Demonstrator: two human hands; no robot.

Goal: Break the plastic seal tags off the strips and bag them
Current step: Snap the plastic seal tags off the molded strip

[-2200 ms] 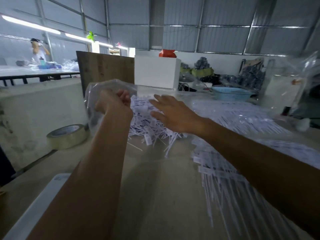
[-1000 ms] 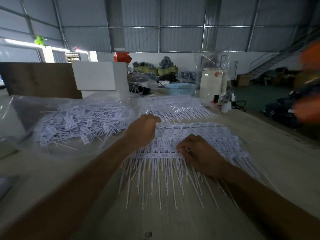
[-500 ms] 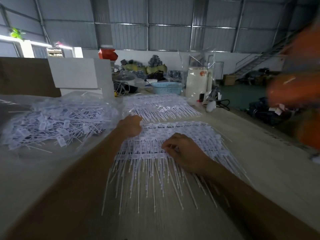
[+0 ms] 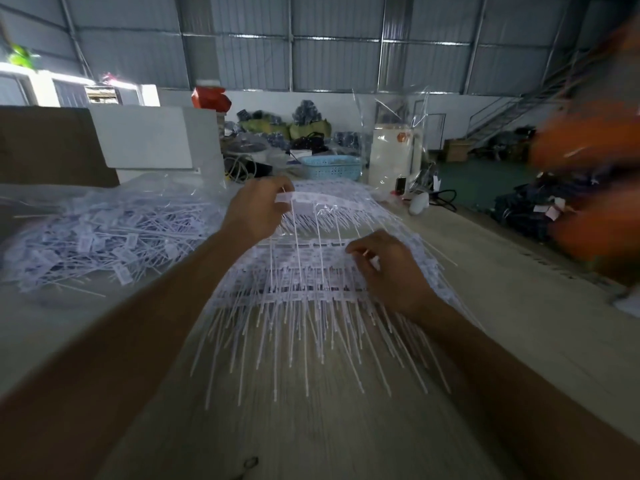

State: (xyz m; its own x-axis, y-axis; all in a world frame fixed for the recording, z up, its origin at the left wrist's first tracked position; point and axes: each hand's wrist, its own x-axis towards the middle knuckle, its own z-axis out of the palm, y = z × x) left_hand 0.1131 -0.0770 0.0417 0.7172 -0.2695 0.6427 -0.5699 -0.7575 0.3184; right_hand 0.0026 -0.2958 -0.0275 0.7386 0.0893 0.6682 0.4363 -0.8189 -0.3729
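Head view: left hand (image 4: 254, 211) lifts strip (image 4: 311, 199), print unreadable.

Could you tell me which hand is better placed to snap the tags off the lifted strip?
Probably the right hand: it rests on the stack of strips just below, fingers free. The left hand already pinches the lifted strip by its end.

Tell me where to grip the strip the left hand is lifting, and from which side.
Grip the strip on its flat header band, probably at the free right end, coming in from the right. The left hand already pinches the left end, and the thin tails hanging below would bend or tangle if grabbed.
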